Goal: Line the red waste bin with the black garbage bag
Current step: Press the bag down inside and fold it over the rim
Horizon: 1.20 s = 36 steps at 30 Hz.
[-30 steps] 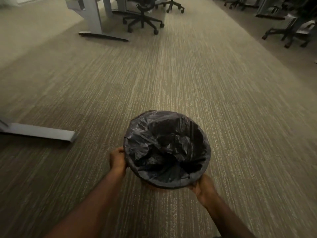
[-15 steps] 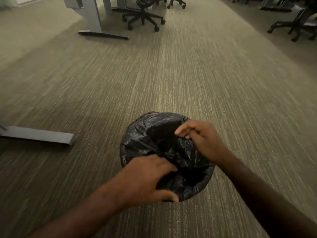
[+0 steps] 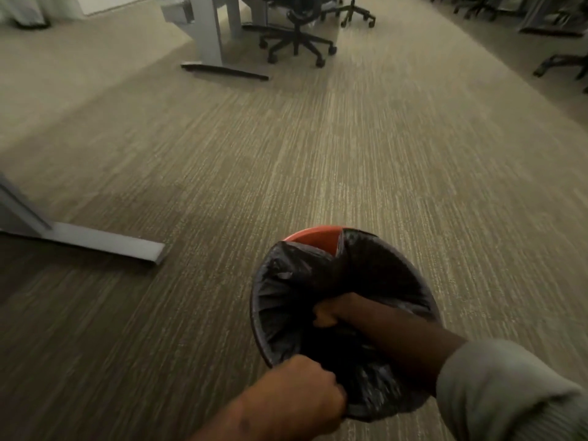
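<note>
The red waste bin (image 3: 313, 236) stands on the carpet (image 3: 318, 154), its far rim bare. The left hand (image 3: 305, 397) clenches the black garbage bag (image 3: 286, 300) at the near rim. The right hand (image 3: 331, 313), inside the bin, is fisted on bag plastic.

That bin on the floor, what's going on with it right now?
A person is fitting a black bag into a red bin on the carpet. The right hand is pushed down inside the bag, and the left hand grips the bag at the near rim. The bag covers most of the rim, but at the far side a patch of red is bare.
</note>
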Available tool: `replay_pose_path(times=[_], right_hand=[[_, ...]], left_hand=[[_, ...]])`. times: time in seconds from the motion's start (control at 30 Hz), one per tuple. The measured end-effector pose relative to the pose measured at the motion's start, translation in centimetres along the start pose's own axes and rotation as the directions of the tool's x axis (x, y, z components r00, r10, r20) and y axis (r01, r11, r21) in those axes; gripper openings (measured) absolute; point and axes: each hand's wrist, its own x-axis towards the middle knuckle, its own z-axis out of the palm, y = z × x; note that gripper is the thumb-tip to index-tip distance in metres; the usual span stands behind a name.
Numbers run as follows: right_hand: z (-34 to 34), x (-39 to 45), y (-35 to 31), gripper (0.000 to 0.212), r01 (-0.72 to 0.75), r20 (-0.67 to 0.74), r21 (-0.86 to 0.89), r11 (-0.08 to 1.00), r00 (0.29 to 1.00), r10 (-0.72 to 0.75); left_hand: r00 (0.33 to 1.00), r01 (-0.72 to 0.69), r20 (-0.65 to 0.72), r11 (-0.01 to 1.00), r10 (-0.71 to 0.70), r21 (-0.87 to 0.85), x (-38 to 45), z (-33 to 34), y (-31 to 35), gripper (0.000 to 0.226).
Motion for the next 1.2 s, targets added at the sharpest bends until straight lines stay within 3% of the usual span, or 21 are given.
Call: replay_pose_path(times=[0.13, 0.23, 0.3, 0.37, 0.47, 0.67, 0.77, 0.87, 1.0, 1.1, 1.2], right_hand=[[-1.0, -1.3, -0.6, 0.052, 0.064, -0.005, 0.036, 0.997, 0.998, -0.064], [-2.8, -4.5, -0.3, 0.041, 0.112, -0.079, 0.089, 0.990, 0.991, -0.105], [-2.5, -6.9, 0.6, 0.036, 0.117, -0.144, 0.134, 0.984, 0.985, -0.097], [-1.6, -9.4, 0.5, 0.044, 0.101, -0.141, 0.158, 0.982, 0.987, -0.078], [0.0, -11.6, -0.9, 0.055, 0.059, -0.070, 0.019, 0.998, 0.996, -0.057], [1.0, -11.8, -2.7, 0.057, 0.118, -0.184, -0.014, 0.993, 0.976, -0.119], [1.6, -11.1, -3.1, 0.062, 0.130, -0.155, -0.032, 0.991, 0.979, -0.133], [2.1, -10.1, -2.5, 0.060, 0.165, -0.122, 0.005, 0.986, 0.979, -0.163], [3.3, -7.5, -1.2, 0.063, 0.185, -0.041, 0.128, 0.974, 0.983, -0.181], [3.9, -4.8, -0.1, 0.076, 0.104, 0.009, 0.051, 0.993, 0.994, -0.105], [4.1, -2.9, 0.5, 0.081, 0.044, 0.071, 0.005, 0.999, 0.997, -0.044]], left_hand=[[1.000, 0.018, -0.004, 1.000, -0.018, -0.025, -0.3, -0.5, 0.4, 0.033], [0.964, 0.040, -0.254, 0.991, -0.072, -0.130, -0.4, -2.1, -0.8, 0.056], [0.923, 0.141, -0.336, 0.978, -0.186, -0.156, 0.6, -3.2, -2.5, 0.056], [0.914, 0.270, -0.305, 0.962, -0.266, -0.031, 2.4, -3.6, -4.7, 0.056], [0.903, 0.371, -0.290, 0.916, -0.317, 0.154, 5.0, -3.2, -8.1, 0.073], [0.822, 0.509, -0.375, 0.848, -0.429, 0.146, 7.9, -2.7, -13.0, 0.073], [0.747, 0.524, -0.446, 0.849, -0.493, -0.061, 8.7, -3.5, -14.7, 0.055], [0.670, 0.526, -0.434, 0.797, -0.603, -0.295, 8.8, -3.8, -15.9, 0.038], [0.711, 0.490, -0.340, 0.780, -0.616, -0.390, 8.6, -4.3, -16.9, 0.042], [0.752, 0.452, -0.266, 0.766, -0.603, -0.457, 7.9, -4.4, -17.6, 0.045], [0.740, 0.413, -0.225, 0.693, -0.633, -0.592, 6.9, -3.9, -18.2, 0.050]])
